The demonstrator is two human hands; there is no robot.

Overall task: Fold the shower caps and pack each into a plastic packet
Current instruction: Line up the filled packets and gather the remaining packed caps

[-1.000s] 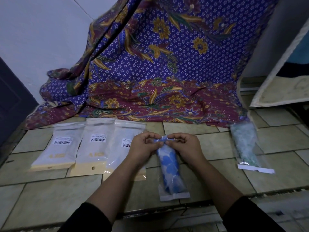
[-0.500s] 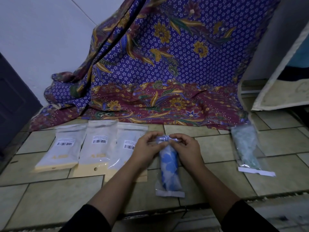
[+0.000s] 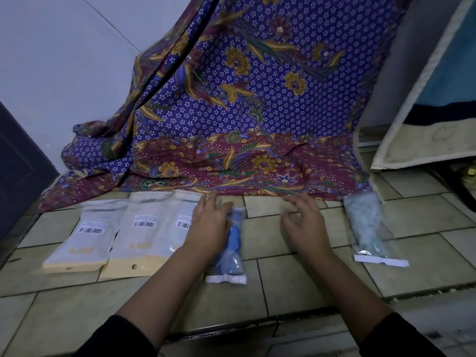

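Two hands, both loose: your left hand (image 3: 208,228) sits with fingers spread just beside the clear plastic packet (image 3: 230,264) holding a folded blue shower cap (image 3: 235,233) on the tiled floor (image 3: 296,279). Your right hand (image 3: 304,225) hovers nearby, holding nothing. The packet is likely light, soft and slippery, so pinch its white end strip.

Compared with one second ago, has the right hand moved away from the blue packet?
Yes. The right hand has left the top of the blue packet and moved right, toward the green packet; it now holds nothing.
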